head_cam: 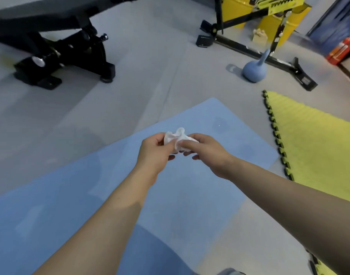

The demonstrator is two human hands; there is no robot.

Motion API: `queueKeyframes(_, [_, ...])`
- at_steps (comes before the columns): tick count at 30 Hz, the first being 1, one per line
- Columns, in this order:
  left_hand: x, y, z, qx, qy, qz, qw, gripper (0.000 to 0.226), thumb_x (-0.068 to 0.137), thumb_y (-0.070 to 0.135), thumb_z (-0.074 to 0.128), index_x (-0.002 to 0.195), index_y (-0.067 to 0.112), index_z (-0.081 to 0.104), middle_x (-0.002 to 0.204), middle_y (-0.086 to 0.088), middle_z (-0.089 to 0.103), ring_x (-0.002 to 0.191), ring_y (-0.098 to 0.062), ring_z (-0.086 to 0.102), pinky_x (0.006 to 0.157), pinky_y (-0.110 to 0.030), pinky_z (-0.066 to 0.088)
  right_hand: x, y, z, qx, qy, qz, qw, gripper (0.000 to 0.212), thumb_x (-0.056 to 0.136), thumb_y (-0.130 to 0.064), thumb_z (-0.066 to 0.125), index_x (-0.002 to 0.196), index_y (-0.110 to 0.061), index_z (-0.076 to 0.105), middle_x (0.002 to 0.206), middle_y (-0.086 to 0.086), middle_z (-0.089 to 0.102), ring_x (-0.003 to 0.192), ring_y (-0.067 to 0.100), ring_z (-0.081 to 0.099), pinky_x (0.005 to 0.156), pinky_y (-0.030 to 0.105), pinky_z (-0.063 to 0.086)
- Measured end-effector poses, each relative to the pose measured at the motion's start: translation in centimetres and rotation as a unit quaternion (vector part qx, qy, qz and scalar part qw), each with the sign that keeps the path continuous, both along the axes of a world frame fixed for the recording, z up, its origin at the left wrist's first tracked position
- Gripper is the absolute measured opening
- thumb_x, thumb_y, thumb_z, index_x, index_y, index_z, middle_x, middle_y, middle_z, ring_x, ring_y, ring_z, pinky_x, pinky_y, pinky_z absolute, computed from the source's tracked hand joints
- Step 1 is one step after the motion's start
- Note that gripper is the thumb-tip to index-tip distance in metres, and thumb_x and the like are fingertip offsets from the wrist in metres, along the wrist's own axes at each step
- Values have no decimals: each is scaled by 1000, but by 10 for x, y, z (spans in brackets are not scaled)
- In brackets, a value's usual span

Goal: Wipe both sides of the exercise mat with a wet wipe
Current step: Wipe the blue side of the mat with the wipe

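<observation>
**Wipe held bunched over the mat — wiping not under way**

The blue exercise mat lies flat on the grey floor, its far corner pointing toward the kettlebell. Both hands are raised above the mat's far half. The left hand has its fingers curled round one side of the crumpled white wet wipe; the right hand pinches the other side between thumb and forefinger, its remaining fingers loosely bent and holding nothing. The wipe touches no part of the mat.

Risks, as judged: a wipe used balled up would cover little surface and leave streaks, so it wants opening out first. Pulled too hard between two hands, it could tear. The yellow interlocking mat lies close to the blue mat's right edge, and turning the blue mat over could drag it against that, or against the weight bench beyond.

Markings: the red item at the far right and the yellow equipment carry print, too blurred to read.
</observation>
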State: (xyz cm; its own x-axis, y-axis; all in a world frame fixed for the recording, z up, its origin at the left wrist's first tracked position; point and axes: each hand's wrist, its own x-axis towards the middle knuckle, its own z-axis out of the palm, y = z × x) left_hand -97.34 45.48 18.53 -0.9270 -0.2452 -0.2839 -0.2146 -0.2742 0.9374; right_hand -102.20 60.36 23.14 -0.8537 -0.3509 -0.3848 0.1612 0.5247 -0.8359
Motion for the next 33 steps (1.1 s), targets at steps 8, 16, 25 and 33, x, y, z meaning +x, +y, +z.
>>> queueKeyframes(8, [5,-44,-7,57,8,32,998,14,92,19,73,105,14,71,104,-4,75,96,-18,72,83,-31,59,8,-31,1,-11,7,5,1000,18,94,-24,63,102,-11,70,93,1,72,83,12,63,81,29,46])
queueKeyframes(16, [4,-21,-10,-72,10,88,993,15,83,22,78,85,19,63,82,6,68,69,-13,61,61,-24,48,10,-22,22,35,46,-78,995,7,88,-18,68,93,-12,67,84,1,69,74,14,61,76,32,47])
queueKeyframes(25, [-5,-3,-23,29,-24,11,999,18,93,17,59,95,17,78,95,-2,77,96,-24,72,83,-36,58,2,-25,-3,-7,26,-26,999,18,88,-10,60,98,-16,74,95,0,74,89,12,65,79,26,47])
queueKeyframes(33, [-36,31,-60,23,-52,19,998,14,91,12,72,104,12,69,102,-7,73,88,-17,69,83,-30,58,-68,33,-47,-107,-117,0,987,30,87,7,48,109,-2,66,93,12,67,85,22,65,84,33,51])
